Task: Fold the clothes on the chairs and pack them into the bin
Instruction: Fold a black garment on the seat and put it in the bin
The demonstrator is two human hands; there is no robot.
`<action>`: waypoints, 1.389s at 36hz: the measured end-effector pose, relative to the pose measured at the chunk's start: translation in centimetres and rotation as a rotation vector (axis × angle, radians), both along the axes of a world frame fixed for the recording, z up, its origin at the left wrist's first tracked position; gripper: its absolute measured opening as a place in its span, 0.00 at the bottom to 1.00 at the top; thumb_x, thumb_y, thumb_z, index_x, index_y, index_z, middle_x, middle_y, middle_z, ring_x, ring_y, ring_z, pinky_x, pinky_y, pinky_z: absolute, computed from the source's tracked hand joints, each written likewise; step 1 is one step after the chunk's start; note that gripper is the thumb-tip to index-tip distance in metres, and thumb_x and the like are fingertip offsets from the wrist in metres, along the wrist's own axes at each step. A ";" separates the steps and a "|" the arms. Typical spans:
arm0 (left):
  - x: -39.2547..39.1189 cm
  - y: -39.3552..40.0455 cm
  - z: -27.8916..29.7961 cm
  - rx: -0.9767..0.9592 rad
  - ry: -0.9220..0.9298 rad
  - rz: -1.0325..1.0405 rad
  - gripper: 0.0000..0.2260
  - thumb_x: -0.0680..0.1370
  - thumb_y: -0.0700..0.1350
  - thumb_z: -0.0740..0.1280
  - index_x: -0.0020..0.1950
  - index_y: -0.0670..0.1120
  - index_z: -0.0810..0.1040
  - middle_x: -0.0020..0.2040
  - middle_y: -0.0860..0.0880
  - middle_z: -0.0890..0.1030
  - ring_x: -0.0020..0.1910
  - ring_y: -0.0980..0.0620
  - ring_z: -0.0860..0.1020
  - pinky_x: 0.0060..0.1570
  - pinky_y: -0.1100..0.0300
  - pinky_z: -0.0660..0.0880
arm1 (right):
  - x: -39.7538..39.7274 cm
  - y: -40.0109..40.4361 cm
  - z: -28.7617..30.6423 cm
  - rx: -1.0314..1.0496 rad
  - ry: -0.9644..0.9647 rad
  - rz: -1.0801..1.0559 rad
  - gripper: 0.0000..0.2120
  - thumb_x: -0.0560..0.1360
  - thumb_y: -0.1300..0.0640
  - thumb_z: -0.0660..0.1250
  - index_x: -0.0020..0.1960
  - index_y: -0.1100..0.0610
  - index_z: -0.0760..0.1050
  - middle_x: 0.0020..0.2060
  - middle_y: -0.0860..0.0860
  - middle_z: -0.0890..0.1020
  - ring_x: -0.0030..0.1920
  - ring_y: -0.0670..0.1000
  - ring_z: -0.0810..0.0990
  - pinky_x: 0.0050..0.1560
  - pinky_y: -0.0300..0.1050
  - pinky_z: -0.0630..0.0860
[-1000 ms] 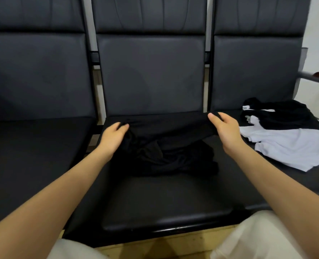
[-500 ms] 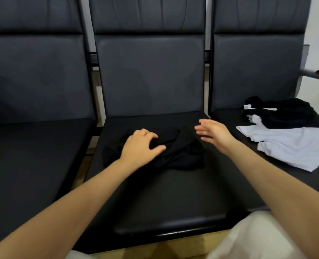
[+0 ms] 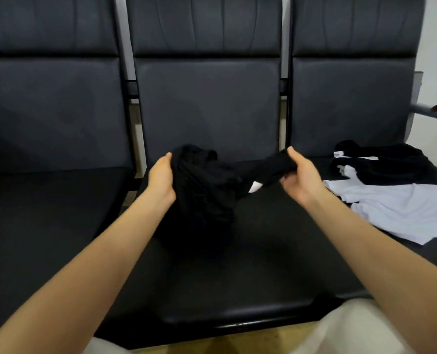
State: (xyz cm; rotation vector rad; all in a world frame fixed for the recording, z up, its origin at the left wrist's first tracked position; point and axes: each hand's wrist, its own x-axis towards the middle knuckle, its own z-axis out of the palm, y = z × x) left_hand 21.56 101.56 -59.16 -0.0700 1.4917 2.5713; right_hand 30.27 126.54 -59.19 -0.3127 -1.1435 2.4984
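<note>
Black garment (image 3: 207, 185) now lifted off middle seat (image 3: 238, 290), apparently stretched sideways, gripped in left hand (image 3: 161, 177) and right hand (image 3: 301, 177).

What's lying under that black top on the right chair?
A white garment shows from under the black top, spread toward the seat's front. How far it reaches beneath is covered.

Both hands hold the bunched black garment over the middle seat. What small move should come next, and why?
Probably draw the hands apart to spread it: the black garment hangs crumpled between the left hand and right hand, too bunched to fold.
</note>
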 end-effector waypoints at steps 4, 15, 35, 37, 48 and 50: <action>-2.0 -3.8 2.5 0.036 -0.057 0.046 0.11 0.81 0.47 0.60 0.55 0.43 0.80 0.46 0.44 0.85 0.48 0.45 0.81 0.47 0.55 0.79 | 0.1 1.1 4.7 -0.054 0.019 -0.073 0.07 0.78 0.55 0.66 0.49 0.60 0.77 0.42 0.53 0.84 0.41 0.51 0.84 0.47 0.43 0.82; -1.1 -5.1 -2.3 -0.628 -0.096 -0.011 0.10 0.81 0.45 0.60 0.53 0.41 0.78 0.47 0.43 0.81 0.47 0.44 0.79 0.49 0.55 0.77 | -2.3 1.1 3.6 0.420 -0.145 -0.051 0.05 0.80 0.60 0.63 0.52 0.56 0.78 0.46 0.51 0.82 0.41 0.46 0.82 0.46 0.43 0.78; -1.5 5.4 -3.8 -1.372 0.630 -0.247 0.20 0.79 0.57 0.63 0.65 0.45 0.77 0.62 0.48 0.78 0.64 0.47 0.74 0.61 0.56 0.71 | 0.8 4.1 -8.0 1.681 -0.654 0.132 0.14 0.71 0.40 0.72 0.48 0.48 0.77 0.47 0.51 0.71 0.58 0.54 0.70 0.64 0.49 0.69; -1.9 5.5 -5.9 -1.550 0.604 -0.306 0.26 0.77 0.60 0.64 0.67 0.44 0.74 0.65 0.45 0.74 0.67 0.43 0.69 0.65 0.51 0.69 | 0.7 4.1 -8.2 1.699 -0.622 0.141 0.11 0.73 0.41 0.70 0.41 0.46 0.72 0.46 0.50 0.71 0.55 0.52 0.69 0.63 0.50 0.68; -0.8 3.6 -6.5 -0.672 0.197 -0.078 0.14 0.79 0.47 0.66 0.62 0.43 0.78 0.57 0.47 0.81 0.56 0.48 0.79 0.59 0.55 0.74 | -0.2 3.1 -6.4 0.375 -0.235 0.020 0.04 0.78 0.59 0.67 0.49 0.60 0.77 0.51 0.56 0.83 0.53 0.53 0.82 0.52 0.49 0.80; 0.0 2.9 -6.1 -0.619 0.180 -0.067 0.12 0.79 0.46 0.67 0.60 0.44 0.78 0.56 0.47 0.81 0.56 0.48 0.79 0.60 0.53 0.75 | -0.7 2.8 -6.6 0.373 -0.261 -0.011 0.02 0.78 0.58 0.68 0.48 0.57 0.76 0.50 0.54 0.83 0.50 0.52 0.82 0.45 0.44 0.78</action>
